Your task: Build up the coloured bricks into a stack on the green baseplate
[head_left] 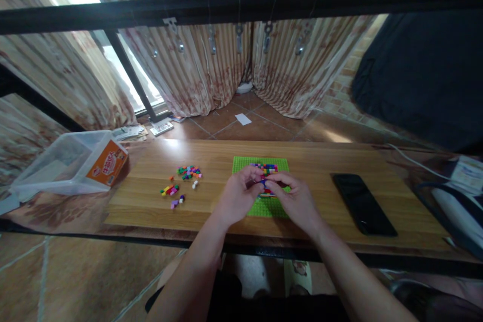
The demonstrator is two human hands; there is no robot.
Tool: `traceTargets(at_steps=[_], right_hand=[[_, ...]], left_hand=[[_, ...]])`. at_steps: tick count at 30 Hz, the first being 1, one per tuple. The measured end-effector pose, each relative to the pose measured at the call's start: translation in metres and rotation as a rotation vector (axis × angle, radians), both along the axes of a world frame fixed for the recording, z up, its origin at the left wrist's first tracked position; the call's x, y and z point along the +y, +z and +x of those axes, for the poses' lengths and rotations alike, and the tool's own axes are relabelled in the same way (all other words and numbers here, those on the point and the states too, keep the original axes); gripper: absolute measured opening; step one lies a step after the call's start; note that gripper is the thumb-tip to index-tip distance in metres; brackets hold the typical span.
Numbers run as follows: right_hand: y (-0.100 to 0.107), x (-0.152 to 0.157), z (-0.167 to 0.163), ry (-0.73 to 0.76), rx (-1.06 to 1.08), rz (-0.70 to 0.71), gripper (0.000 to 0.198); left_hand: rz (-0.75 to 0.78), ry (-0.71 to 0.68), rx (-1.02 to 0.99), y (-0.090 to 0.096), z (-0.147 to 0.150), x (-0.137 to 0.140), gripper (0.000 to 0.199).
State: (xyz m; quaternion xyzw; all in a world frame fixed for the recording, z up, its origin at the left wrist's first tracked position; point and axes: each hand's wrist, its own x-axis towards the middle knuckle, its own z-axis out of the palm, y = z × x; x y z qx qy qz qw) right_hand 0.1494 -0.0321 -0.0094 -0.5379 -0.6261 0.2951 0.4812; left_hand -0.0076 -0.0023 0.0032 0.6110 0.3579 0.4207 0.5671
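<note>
Judge as part-way along: see coloured bricks (270, 166) standing in rows on the green board (268, 207), over its far and middle parts, partly hidden by fingers
Find the board flat on the table (211, 153), right of middle, with bare studs along its near part
Judge as unplaced: loose bricks (188, 173) at the left of the table, well apart from the board; cannot tell how many of these belong on it

Note right hand (298, 200) over the board, thumb and finger closed on a blue brick (264, 181), as far as visible
Note left hand (238, 195) also over the board, fingertips curled just beside the same brick; cannot tell whether gripping or only steadying

Count:
- hands, two
- board, one
- loose bricks, one large far pile plus smaller clusters nearer; too small and crowded for an exact figure
- white bricks, seemingly two touching, right of the clusters
- phone (364, 204), one, right of the board
- clear box (66, 183), one, far left
- hooks (239, 40), about six, hanging below the dark bar (241, 7)
</note>
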Motion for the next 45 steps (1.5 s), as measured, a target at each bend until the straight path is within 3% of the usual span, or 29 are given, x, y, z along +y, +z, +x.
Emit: traceTargets(at_steps=[11, 17, 20, 24, 29, 37, 45], right_hand=[[0.005, -0.002, 0.002, 0.03, 0.352, -0.16, 0.016], [0.007, -0.002, 0.001, 0.042, 0.448, -0.189, 0.019], [0.001, 0.001, 0.007, -0.024, 0.462, -0.172, 0.018], [-0.008, 0.005, 0.017, -0.124, 0.304, -0.103, 0.016], [-0.01, 0.003, 0.022, -0.157, -0.11, 0.034, 0.014], [-0.018, 0.004, 0.013, -0.102, -0.446, 0.177, 0.016], [-0.023, 0.007, 0.012, -0.136, -0.518, 0.308, 0.015]], left_hand=[[-0.005, -0.069, -0.034, 0.009, -0.002, -0.005, 0.016], [0.027, -0.1, -0.019, 0.01, -0.004, -0.004, 0.014], [0.05, -0.048, 0.024, 0.01, -0.008, -0.002, 0.014], [0.056, 0.113, 0.086, 0.007, -0.015, 0.006, 0.014], [0.05, 0.267, 0.239, -0.003, -0.02, 0.014, 0.016], [0.071, 0.251, 0.335, -0.003, -0.017, 0.012, 0.017], [0.086, 0.255, 0.404, -0.001, -0.018, 0.011, 0.017]])
